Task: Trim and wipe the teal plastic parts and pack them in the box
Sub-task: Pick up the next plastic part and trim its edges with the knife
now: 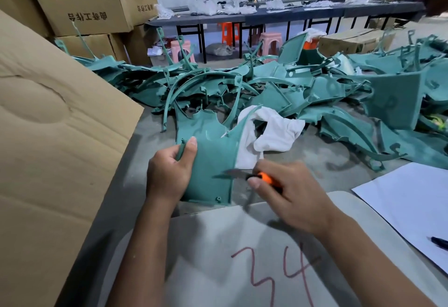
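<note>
**benchwatcher:** ok so biggest thing first: the room. Looks like a workshop, stacked cardboard boxes (97, 8) far off to the left of the hands, a long dark table (278, 15) way behind with white bags on it, orange and pink stools (269, 42) under it. Then a huge cardboard flap (48, 137) just left of the left hand (167, 173). The grey bench (315, 161) carries a big heap of teal parts (291, 88) spread out beyond both hands.

**trimfan22:** and the part being worked on?

**benchwatcher:** one flat teal panel (208, 158), sitting between the two hands, lower edge near the person. Long axis runs away from the person, with the notched, forked end pointing toward the heap. Left grip is clenched round the panel's left edge, thumb on top of the face. Right hand (291, 192) has its grip closed on an orange-handled knife (264, 178); the blade points left and lies across the panel's right edge, a bit blurred.

**trimfan22:** anything else around?

**benchwatcher:** white rag (271, 132) just beyond the right hand, touching the panel's right side. A pale sheet with a red "34" (278, 270) under the forearms, nearer the person than both grips. White paper (412, 205) to the right of the right hand, with a dark pen (440, 242) at its near edge, mostly cut off.
</note>
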The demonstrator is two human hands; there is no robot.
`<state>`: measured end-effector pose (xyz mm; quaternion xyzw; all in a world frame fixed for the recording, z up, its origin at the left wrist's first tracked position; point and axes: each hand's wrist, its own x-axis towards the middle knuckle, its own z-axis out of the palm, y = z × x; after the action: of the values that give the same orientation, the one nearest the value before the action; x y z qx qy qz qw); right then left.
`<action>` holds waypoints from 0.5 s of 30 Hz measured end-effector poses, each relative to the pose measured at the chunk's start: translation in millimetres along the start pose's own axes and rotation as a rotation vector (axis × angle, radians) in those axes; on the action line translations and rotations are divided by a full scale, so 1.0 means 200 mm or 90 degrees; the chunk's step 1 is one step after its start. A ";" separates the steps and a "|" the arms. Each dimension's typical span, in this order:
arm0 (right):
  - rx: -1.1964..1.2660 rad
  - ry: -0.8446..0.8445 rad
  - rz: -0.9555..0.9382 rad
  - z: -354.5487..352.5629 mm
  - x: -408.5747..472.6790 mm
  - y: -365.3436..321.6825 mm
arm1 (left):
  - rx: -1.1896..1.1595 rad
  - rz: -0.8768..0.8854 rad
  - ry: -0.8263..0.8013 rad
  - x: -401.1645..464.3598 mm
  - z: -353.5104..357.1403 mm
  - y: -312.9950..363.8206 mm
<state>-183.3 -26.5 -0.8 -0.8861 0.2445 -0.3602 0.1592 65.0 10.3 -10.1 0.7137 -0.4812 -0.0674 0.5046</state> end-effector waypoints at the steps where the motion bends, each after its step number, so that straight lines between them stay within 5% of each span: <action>1: 0.004 -0.029 -0.015 0.02 0.00 -0.01 | -0.003 -0.009 0.004 0.00 0.01 0.00; 7: -0.012 -0.020 -0.002 0.02 0.00 0.00 | -0.055 -0.017 -0.090 0.00 0.00 0.00; 15: -0.097 0.247 0.174 -0.07 0.00 0.14 | -0.251 0.025 -0.248 -0.03 -0.02 0.07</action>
<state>-203.5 -51.1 -4.3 -0.7685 0.4146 -0.4791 0.0891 54.7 16.9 0.9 0.5658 -0.5605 -0.2858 0.5330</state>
